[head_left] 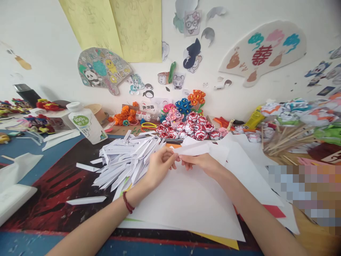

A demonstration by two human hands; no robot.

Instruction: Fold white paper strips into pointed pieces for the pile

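Both hands meet above a large white sheet of paper (191,202) in the middle of the table. A folded white paper strip (195,148) lies between them, slanting up to the right. My left hand (161,161) pinches its left end, thumb against fingers. From the other side my right hand (199,161) is closed on the strip, its fingertips partly hidden below. A loose heap of folded white strips (122,156) sits just left of my left hand. One more folded strip (86,200) rests apart on the dark red and black mat (53,202).
A white bottle (86,122) stands behind the heap. Red-and-white paper flowers (197,128) and orange flowers (197,99) line the wall. More white sheets (247,163) spread to the right, near wooden sticks (282,142). A white tissue pack (16,199) lies at far left.
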